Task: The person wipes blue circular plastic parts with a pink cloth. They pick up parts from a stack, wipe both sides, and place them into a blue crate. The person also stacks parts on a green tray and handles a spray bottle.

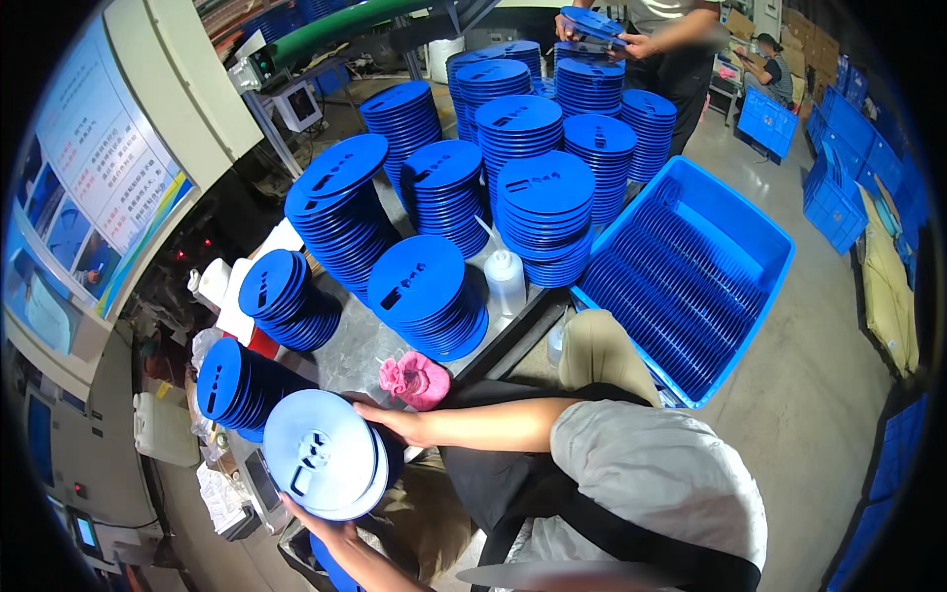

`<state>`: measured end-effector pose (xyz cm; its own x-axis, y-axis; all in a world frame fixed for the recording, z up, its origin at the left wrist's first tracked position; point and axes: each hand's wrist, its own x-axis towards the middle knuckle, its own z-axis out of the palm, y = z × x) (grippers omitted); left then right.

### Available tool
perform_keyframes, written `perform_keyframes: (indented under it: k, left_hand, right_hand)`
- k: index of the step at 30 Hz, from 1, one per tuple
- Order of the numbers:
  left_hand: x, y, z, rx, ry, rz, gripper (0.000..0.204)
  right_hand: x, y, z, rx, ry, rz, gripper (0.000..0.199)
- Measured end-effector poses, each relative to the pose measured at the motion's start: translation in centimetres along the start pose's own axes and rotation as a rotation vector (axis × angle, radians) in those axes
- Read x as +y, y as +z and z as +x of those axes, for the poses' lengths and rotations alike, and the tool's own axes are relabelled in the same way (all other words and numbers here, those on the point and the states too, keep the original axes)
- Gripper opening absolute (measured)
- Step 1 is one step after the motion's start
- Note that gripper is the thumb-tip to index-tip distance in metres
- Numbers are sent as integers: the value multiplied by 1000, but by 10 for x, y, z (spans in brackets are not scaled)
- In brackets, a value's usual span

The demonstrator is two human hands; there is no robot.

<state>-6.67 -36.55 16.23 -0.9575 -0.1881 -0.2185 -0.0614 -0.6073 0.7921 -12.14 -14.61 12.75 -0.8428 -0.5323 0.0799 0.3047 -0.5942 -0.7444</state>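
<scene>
Between my hands is a small stack of blue slotted plastic discs (340,419), tilted at the table's near left end. The top disc shines pale in the light and has cut-outs at its middle. My right hand (393,418) grips the far right rim. The lower rim rests in my left hand (324,521), its fingers partly hidden beneath. Just beyond lies a leaning stack of blue discs (219,380). A pink cloth-wrapped bundle (419,383) sits on the table near my right hand.
Several tall disc stacks (419,281) crowd the metal table (345,340), around a white squeeze bottle (505,281). To the right stands a blue crate (735,345) with rows of upright discs. Across the table a co-worker's hands (639,44) hold a disc.
</scene>
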Motion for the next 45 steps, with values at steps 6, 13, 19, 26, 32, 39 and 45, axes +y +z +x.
perform_keyframes:
  k: [6,13,19,26,32,39,45]
  left_hand:
    - [-40,59,-121,107,-152,129,81]
    - [-159,42,-153,-249,-313,101,73]
    - [-187,80,-160,-325,-348,152,73]
    - [-215,185,-172,-391,-414,349,79]
    - [-308,343,-171,-735,-650,236,75]
    - [-451,544,-219,-1026,-1067,17,74]
    - [-517,622,-226,-1093,-1336,-118,90]
  right_hand:
    - [-24,-8,-137,80,-142,-238,69]
    - [-31,-60,-274,173,-102,-258,69]
    - [-14,-95,-327,222,-283,-171,67]
    - [-59,-105,-396,489,-484,-320,73]
    - [-189,-126,-476,1048,-603,-567,82]
    - [-350,-192,-594,1533,-646,-551,71]
    - [-463,-264,-634,1808,209,-754,95]
